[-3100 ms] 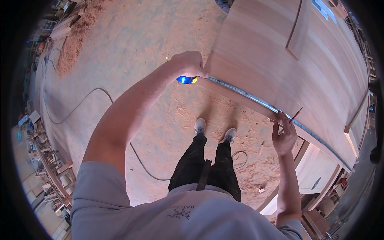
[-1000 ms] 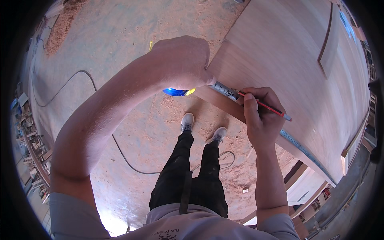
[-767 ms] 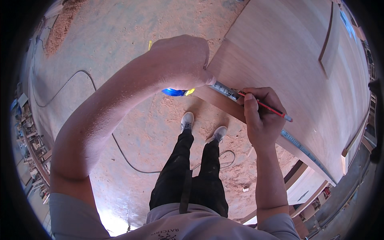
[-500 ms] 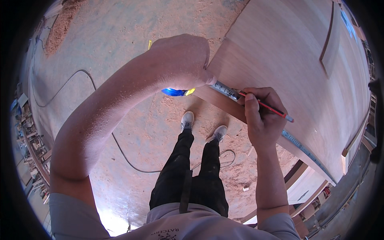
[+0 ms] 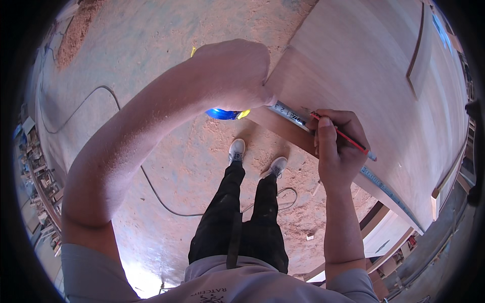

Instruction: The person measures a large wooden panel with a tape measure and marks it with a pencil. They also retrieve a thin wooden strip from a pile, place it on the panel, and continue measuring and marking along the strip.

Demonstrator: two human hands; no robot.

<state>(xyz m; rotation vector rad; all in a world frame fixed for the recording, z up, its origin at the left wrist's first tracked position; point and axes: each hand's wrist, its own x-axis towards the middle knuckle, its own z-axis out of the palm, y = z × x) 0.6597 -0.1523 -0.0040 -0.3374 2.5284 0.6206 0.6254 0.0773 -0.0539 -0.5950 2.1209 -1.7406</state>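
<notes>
My left hand [image 5: 240, 73] is wrapped round a blue and yellow tape measure [image 5: 222, 114] at the near left corner of a wide wooden panel [image 5: 348, 60]. The arm and hand hide most of the case. Its metal blade [image 5: 386, 189] runs out along the panel's near edge toward the lower right, passing under my right hand [image 5: 342, 146]. Pinched in my right fingers is a red pencil [image 5: 348, 139], its tip on or just above the panel beside the blade. Whether the tip touches the wood I cannot tell.
A narrow wooden strip [image 5: 415, 50] lies on the panel's far right part. Sawdust covers the floor, with a heap [image 5: 78, 38] at the far left. A dark cable [image 5: 156, 189] loops across the floor to my left. Stacked wood offcuts [image 5: 43, 202] line the left side.
My right hand has shifted a little right, taking the pencil with it. My left hand and the tape measure case have moved slightly right.
</notes>
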